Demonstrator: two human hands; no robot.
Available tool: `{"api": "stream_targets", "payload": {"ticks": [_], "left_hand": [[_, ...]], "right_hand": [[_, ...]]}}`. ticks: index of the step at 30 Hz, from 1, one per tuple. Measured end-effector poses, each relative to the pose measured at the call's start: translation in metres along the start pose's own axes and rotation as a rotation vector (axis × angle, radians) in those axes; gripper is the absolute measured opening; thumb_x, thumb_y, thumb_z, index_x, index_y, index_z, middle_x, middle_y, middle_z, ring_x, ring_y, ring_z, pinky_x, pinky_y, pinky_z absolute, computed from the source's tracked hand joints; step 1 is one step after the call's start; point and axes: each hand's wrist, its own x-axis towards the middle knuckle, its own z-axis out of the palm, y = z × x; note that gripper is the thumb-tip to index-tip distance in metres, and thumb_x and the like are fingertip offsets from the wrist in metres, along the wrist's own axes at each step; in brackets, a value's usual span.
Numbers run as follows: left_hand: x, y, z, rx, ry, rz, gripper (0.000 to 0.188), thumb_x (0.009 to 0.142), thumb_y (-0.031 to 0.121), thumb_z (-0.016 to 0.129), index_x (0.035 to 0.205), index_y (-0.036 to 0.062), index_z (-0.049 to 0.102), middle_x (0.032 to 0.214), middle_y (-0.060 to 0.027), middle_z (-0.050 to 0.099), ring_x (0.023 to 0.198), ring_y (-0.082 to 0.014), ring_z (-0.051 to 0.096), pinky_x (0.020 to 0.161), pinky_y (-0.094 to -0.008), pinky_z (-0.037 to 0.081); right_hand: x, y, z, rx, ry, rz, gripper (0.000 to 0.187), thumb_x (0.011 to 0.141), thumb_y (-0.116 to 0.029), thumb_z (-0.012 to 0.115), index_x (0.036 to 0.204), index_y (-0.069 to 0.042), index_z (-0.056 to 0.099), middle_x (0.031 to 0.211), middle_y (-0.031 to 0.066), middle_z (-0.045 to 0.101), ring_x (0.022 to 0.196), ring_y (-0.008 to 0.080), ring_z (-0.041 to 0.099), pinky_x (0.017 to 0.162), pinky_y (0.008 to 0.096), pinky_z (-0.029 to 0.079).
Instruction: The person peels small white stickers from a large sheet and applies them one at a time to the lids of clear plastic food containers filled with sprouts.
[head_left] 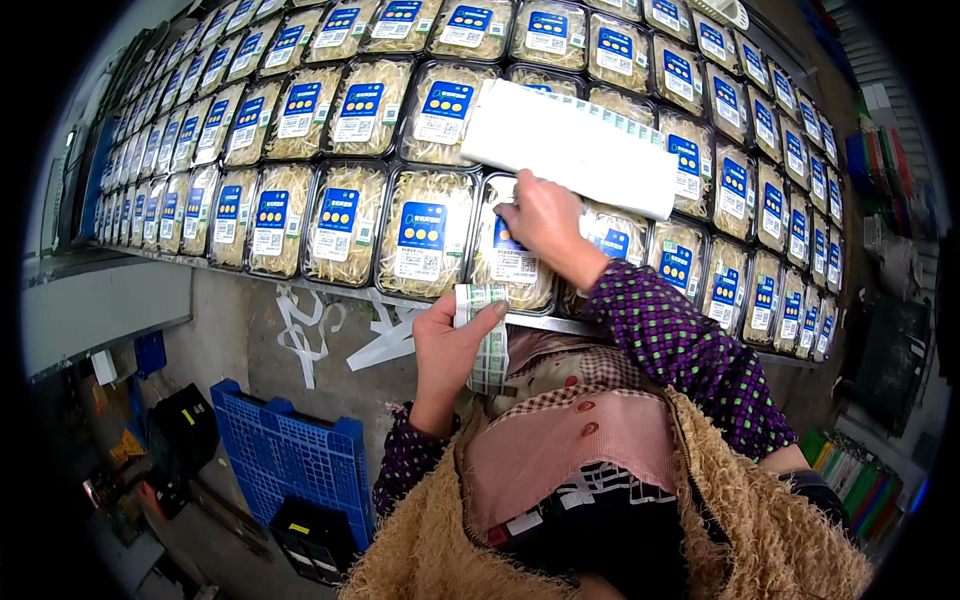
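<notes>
My left hand pinches a strip of green-and-white stickers, which hangs down in front of the table's near edge. My right hand is over a clear-wrapped tray of bean sprouts in the nearest row. Its bent fingers touch the top of that tray beside the blue-and-white label; whatever they may hold is hidden. Just beyond the right hand, a long white sheet with green-printed stickers along its far edge lies across several trays. Left of the worked-on tray sits another bean sprout tray.
Rows of similar labelled trays cover the table. Loose white backing strips hang or lie below its near edge. A blue plastic pallet and black crates are at the lower left; coloured crates stand at the right.
</notes>
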Motion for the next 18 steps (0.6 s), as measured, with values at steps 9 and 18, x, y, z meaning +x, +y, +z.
{"api": "stream_targets", "payload": {"ticks": [9,18], "left_hand": [[-0.002,0.001,0.002,0.485,0.058,0.429,0.019,0.072,-0.003,0.072,0.091,-0.0001,0.068,0.08,-0.0017,0.063,0.073,-0.0078,0.056,0.065,-0.0231,0.044],[-0.002,0.013,-0.011,0.654,0.074,0.189,0.012,0.074,0.003,0.075,0.081,-0.0011,0.067,0.07,0.0004,0.059,0.064,-0.0041,0.049,0.055,-0.024,0.04]], "right_hand": [[-0.036,-0.021,-0.066,0.793,-0.482,-0.44,0.023,0.075,-0.005,0.073,0.097,-0.002,0.068,0.071,0.0057,0.064,0.063,0.0137,0.059,0.059,0.0266,0.047],[-0.036,-0.028,-0.063,0.548,-0.304,-0.552,0.015,0.069,-0.013,0.07,0.078,-0.003,0.063,0.074,0.0115,0.062,0.069,0.0323,0.062,0.057,0.0404,0.048]]}}
